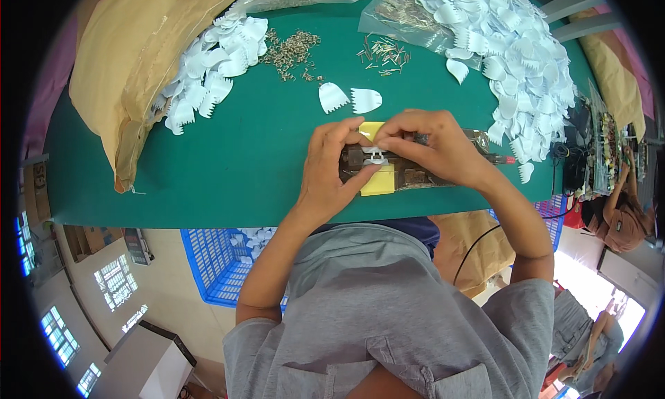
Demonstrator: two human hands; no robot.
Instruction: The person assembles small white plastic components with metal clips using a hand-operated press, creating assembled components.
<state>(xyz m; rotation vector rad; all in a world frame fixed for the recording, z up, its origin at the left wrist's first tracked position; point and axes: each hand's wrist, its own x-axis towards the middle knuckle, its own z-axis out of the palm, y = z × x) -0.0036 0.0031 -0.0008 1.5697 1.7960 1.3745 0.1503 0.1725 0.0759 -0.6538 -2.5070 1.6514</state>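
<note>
White toothed plastic pieces, which look like hair claw clip halves [376, 156], sit together at a small dark metal fixture [415, 176] with yellow pads [378, 181] above and below. My left hand [325, 165] curls around their left side, thumb below and index finger above, gripping them. From the right, my right hand [433, 148] pinches at their upper edge with thumb and index finger. Whether a pin or spring is between those fingertips is too small to tell. Just beyond my hands lie two loose claw clip halves [366, 100], teeth facing sideways and down.
A large heap of white halves [523, 59] covers the far right; a smaller pile [220, 56] spills by a brown paper sack [131, 66]. Small metal springs [291, 52] and thin metal pins [385, 55] lie at the back. A blue basket [208, 274] stands below the table edge.
</note>
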